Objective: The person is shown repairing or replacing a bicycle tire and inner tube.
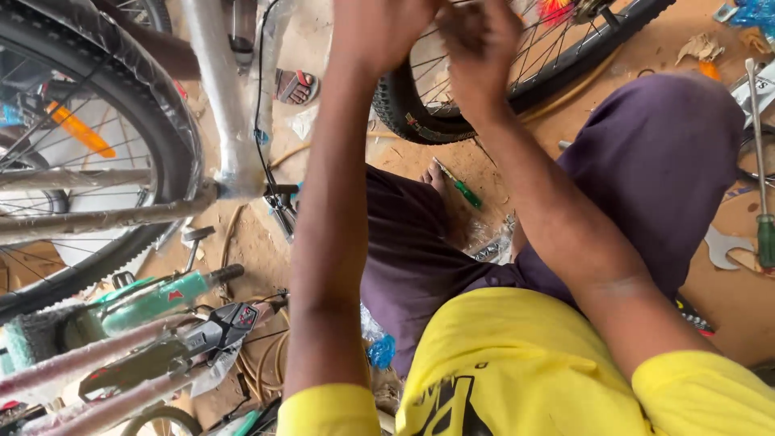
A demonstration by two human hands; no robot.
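Overhead, left hand (379,32) and right hand (476,44) meet, blurred, at the black-tyred spoked bicycle wheel (517,73); grip cannot be told.

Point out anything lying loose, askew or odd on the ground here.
Tools lie scattered on the dirt: a small green-handled screwdriver beside the bare foot, a long green-handled screwdriver and a flat spanner at right. Crumpled scraps lie near the wheel.

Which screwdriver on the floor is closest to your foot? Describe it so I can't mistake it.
Start at the knobby bicycle tyre beneath the raised hands. Just below it, on the sandy floor beside the bare foot, lies the small screwdriver. Its green handle is short; the long-shafted screwdriver lies far off by the frame's edge.
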